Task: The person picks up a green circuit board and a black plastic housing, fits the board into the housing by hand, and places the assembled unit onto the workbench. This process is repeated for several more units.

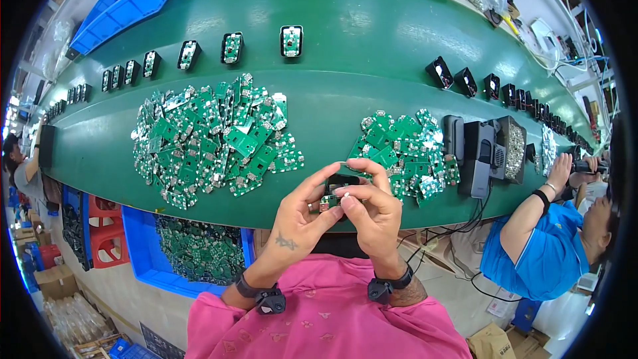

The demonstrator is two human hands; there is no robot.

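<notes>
Close in front of me, above the table's near edge, both my hands meet around a small black plastic housing (342, 179). My left hand (296, 216) is closed around its left side, with a green circuit board (326, 204) showing by the thumb. The thumb and a finger of my right hand (375, 216) pinch a small white piece (346, 195) at the housing, too small to identify surely. My fingers hide much of the housing. Beyond my hands lie a large heap of green circuit boards (206, 139) to the left and a smaller heap of boards (395, 143) to the right.
Housings with boards (291, 41) line the far left; black housings (439, 72) line the right. A grey-black device (477, 159) stands beside a box of small metal parts (514, 149). Below the table edge is a blue bin (147, 252) of boards. A co-worker (541, 246) sits at right.
</notes>
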